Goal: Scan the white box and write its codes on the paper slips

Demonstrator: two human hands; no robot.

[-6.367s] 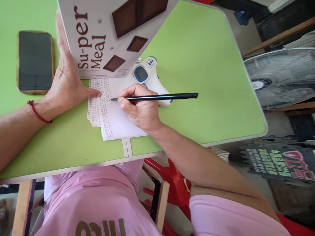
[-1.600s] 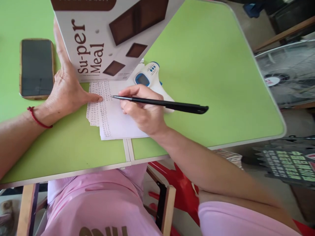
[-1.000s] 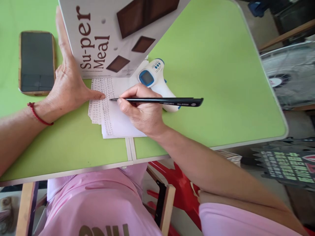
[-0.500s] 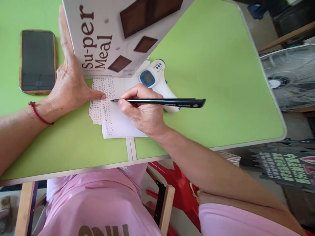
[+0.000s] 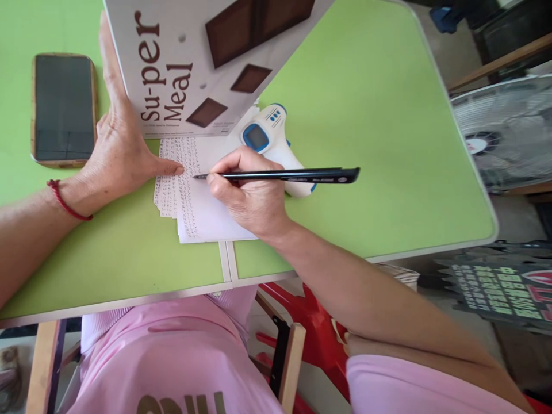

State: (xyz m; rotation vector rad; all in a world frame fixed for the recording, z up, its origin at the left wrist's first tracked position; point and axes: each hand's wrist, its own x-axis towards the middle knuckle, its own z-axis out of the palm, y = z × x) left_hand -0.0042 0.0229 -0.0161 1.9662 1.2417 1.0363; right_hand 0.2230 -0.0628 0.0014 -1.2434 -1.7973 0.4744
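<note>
My right hand [image 5: 254, 198] pinches a black pen [image 5: 297, 175] between thumb and fingers. Its tip rests on a white sheet of paper [image 5: 211, 221] beside rows of small handwriting. Several written sheets lie under it, staggered to the left. My left hand [image 5: 116, 152] is spread, with the thumb pressed on the papers and a finger stretched along the left edge of a white box [image 5: 190, 40] printed "Su-per Meal". The box hides the far part of the papers. Touching the papers on the right is a white and blue infrared thermometer [image 5: 276, 144], partly behind my right hand.
A phone [image 5: 64, 109] with a dark screen and brown case lies left of my left hand. The green table [image 5: 371, 132] has a pale rim. Beyond its right edge are a fan [image 5: 495, 132] and a dark printed sign [image 5: 495, 287]. A red plastic stool [image 5: 323, 339] is below.
The pen's back end has tipped slightly upward in the picture, while its tip stays near the same written rows. The whole view has shifted a little. My left hand keeps its place.
</note>
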